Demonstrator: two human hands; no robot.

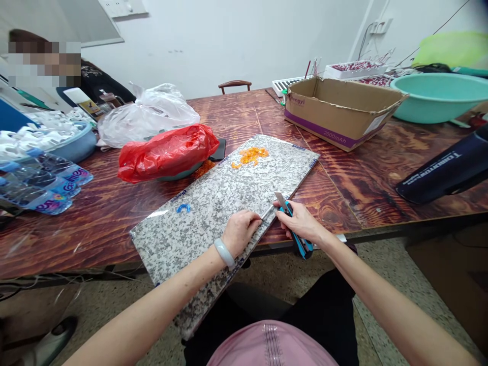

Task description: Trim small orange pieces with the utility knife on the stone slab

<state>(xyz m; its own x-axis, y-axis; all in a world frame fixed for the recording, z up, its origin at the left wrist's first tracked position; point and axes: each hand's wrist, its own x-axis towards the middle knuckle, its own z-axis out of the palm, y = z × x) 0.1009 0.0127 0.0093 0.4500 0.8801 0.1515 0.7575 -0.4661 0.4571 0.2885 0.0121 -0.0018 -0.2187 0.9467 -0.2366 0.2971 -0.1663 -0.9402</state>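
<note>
A speckled granite slab (213, 203) lies slanted across the near edge of a wooden table (343, 183). My left hand (239, 231), with a pale bangle on the wrist, rests on the slab and pinches a thin grey strip (267, 213). My right hand (301, 222) grips a blue-handled utility knife (292, 218), whose blade meets the end of that strip. A small heap of orange pieces (249, 155) sits near the slab's far end. A small blue piece (183, 208) lies on the slab to the left.
A red plastic bag (168, 151) and a clear bag (147, 114) lie left of the slab. A cardboard box (339, 112), a teal basin (438, 94) and a dark bag (446, 170) are to the right. Water bottles (38, 185) lie far left. Another person sits at the back left.
</note>
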